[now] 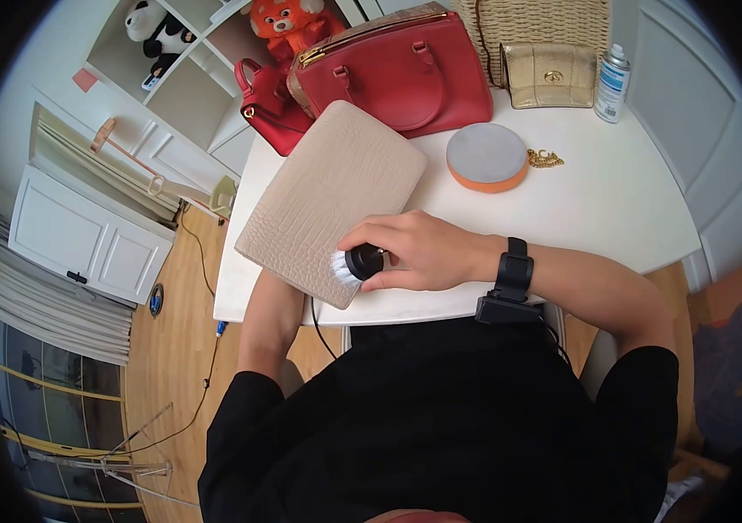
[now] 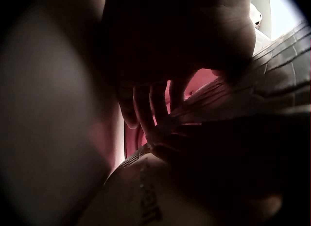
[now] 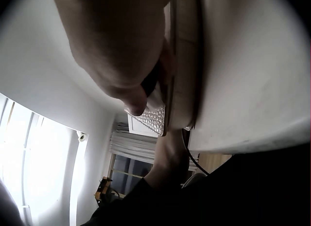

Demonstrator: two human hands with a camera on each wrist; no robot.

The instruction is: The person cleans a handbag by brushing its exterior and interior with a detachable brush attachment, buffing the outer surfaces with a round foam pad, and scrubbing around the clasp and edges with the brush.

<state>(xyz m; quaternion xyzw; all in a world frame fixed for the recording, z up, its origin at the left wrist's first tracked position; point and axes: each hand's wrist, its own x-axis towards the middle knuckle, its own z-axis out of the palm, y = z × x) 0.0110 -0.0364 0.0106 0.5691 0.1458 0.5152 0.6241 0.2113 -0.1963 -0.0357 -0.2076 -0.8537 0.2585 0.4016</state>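
The right hand (image 1: 436,253) pinches a round black brush (image 1: 365,261), its white bristles against the near corner of a beige crocodile-embossed bag (image 1: 336,183), tilted above the table (image 1: 602,205). Behind the bag, the left hand (image 2: 180,41) extends shadowed fingers; whether they grip it cannot be told. Beyond sit a grey-topped orange disc (image 1: 486,152), gold chain (image 1: 545,159), red handbag (image 1: 401,83) and spray can (image 1: 612,87).

The right forearm (image 1: 582,288) angles left from a bent elbow (image 1: 650,327); the right hand (image 1: 419,250) pinches, thumb (image 1: 386,280) near, fingers (image 1: 375,230) curled on the far side. The left forearm (image 1: 272,315) points far; the left hand (image 2: 180,48) is dim, its fingers slightly apart.
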